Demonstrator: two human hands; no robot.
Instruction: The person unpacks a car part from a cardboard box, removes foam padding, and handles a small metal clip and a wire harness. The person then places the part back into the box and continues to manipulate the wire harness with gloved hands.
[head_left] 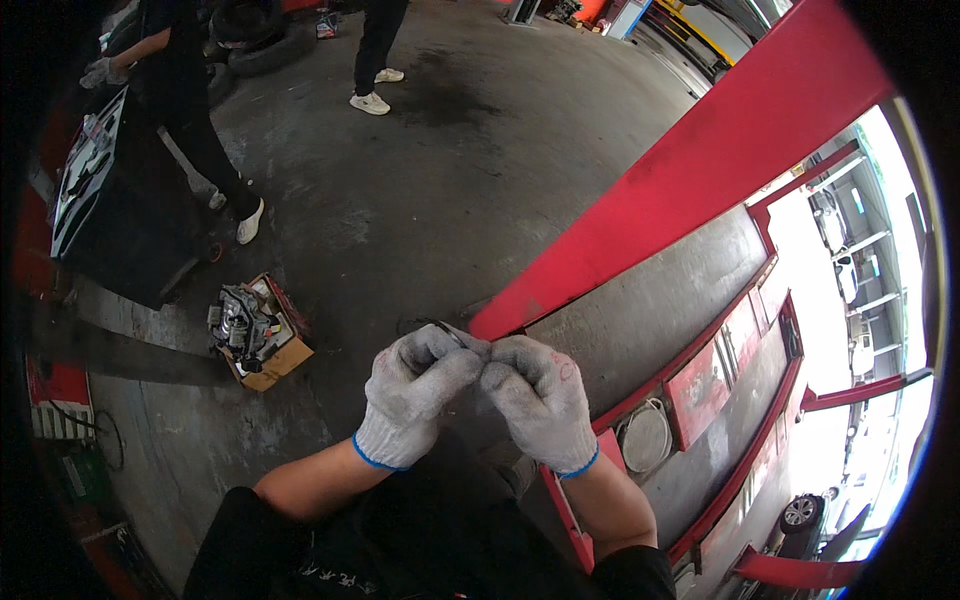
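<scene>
My left hand [415, 390] and my right hand [540, 395] both wear grey knit gloves with blue cuffs. They meet fingertip to fingertip in front of my chest. Between the fingers they pinch a small thin dark object [452, 334] whose tip pokes out above the left glove. What it is I cannot make out. Behind the hands runs a long red steel beam [700, 170] of a vehicle lift.
A cardboard box [262, 345] with a metal part in it sits on the stained concrete floor to my left. A black tool cart [110, 200] stands at far left, one person beside it and another person's legs [378, 60] farther back. Red lift ramps [720, 380] lie to my right.
</scene>
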